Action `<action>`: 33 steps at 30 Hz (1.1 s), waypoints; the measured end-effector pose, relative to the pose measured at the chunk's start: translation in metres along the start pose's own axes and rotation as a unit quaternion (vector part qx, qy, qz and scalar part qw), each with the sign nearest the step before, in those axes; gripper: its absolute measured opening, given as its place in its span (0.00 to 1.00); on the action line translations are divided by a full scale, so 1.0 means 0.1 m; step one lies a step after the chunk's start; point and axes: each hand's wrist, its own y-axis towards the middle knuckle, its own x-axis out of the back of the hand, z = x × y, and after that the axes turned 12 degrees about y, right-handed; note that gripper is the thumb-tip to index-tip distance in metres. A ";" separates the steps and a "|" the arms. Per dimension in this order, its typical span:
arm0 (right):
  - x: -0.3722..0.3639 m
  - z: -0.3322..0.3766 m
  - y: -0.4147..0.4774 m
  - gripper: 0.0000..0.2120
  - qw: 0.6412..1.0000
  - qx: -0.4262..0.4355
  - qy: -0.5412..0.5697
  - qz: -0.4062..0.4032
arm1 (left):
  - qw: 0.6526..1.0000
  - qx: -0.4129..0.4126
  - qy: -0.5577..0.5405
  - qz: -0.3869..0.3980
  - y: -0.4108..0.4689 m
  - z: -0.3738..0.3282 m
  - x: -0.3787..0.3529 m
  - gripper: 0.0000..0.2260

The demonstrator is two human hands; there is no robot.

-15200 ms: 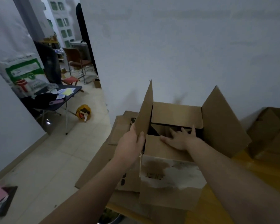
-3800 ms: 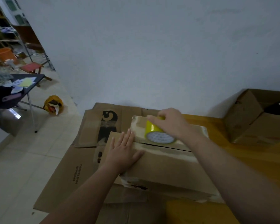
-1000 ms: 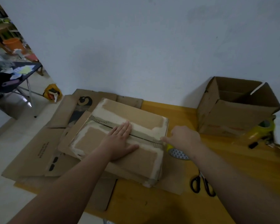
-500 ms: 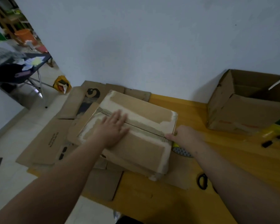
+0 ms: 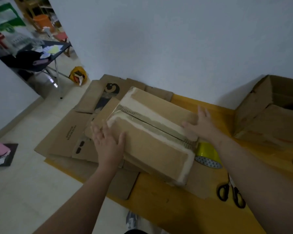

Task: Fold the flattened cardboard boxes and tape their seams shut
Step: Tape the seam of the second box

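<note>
**A:** How far along is it?

**B:** The closed cardboard box (image 5: 152,141) lies between both hands. Its flaps are down and glossy tape runs along the centre seam (image 5: 150,126), so I'd call this one folded and taped.

**A:** And the hands?

**B:** The left hand (image 5: 107,142) lies flat on the box's left end with its fingers spread. The right hand (image 5: 201,125) presses straight fingers on the right end. Neither holds anything.

**A:** What remains?

**B:** The yellow tape roll (image 5: 207,153) sits just under the right wrist, against the box, and I cannot tell if the strip is cut free. Scissors (image 5: 232,193) lie beside the right forearm. The flattened boxes (image 5: 66,137) beneath the left hand are unfolded, and the open box (image 5: 269,119) beyond the right hand looks unsealed.
</note>
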 end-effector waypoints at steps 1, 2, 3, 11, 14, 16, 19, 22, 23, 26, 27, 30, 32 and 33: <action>-0.03 -0.04 0.04 0.46 1.000 -0.009 0.017 0.011 | 0.995 0.057 -0.086 0.014 -0.06 -0.04 0.01 0.39; -0.05 -0.07 0.06 0.47 0.999 -0.016 0.031 0.012 | 0.980 0.103 -0.170 0.028 -0.12 -0.07 0.00 0.41; -0.06 -0.11 0.08 0.46 0.999 -0.016 0.039 0.002 | 0.960 0.135 -0.241 0.045 -0.19 -0.11 -0.02 0.43; 0.13 -0.09 -0.29 0.31 0.989 0.037 0.046 -0.134 | 0.848 0.214 -0.447 0.186 -0.81 -0.54 -0.20 0.37; 0.19 -0.08 -0.62 0.26 0.981 0.020 0.074 -0.179 | 0.870 0.165 -0.433 0.167 -0.68 -0.56 -0.04 0.32; 0.18 -0.12 -0.82 0.23 0.972 0.011 0.098 -0.212 | 0.894 0.122 -0.394 0.178 -0.57 -0.58 0.10 0.30; 0.08 -0.20 -1.05 0.24 0.950 -0.024 0.203 -0.237 | 0.913 0.049 -0.345 0.211 -0.40 -0.68 0.25 0.25; -0.03 -0.23 -1.14 0.28 0.935 -0.038 0.249 -0.249 | 0.922 -0.005 -0.296 0.250 -0.15 -0.81 0.27 0.21; -0.06 -0.23 -1.17 0.28 0.933 -0.033 0.250 -0.257 | 0.927 -0.026 -0.272 0.256 -0.06 -0.85 0.25 0.20; -0.17 -0.30 -1.21 0.29 0.927 -0.042 0.243 -0.282 | 0.940 -0.096 -0.192 0.264 0.17 -0.97 0.13 0.19; -0.21 -0.34 -1.21 0.29 0.929 -0.051 0.232 -0.284 | 0.942 -0.121 -0.160 0.268 0.22 -1.00 0.07 0.19; -0.39 -0.49 -1.18 0.31 0.944 -0.093 0.191 -0.254 | 0.943 -0.173 -0.059 0.278 0.30 -0.97 -0.14 0.19; -0.49 -0.58 -1.16 0.33 0.954 -0.107 0.162 -0.228 | 0.942 -0.196 -0.039 0.270 0.30 -0.91 -0.24 0.19; -0.52 -0.59 -1.15 0.34 0.956 -0.100 0.154 -0.227 | 0.942 -0.207 -0.041 0.260 0.29 -0.88 -0.27 0.20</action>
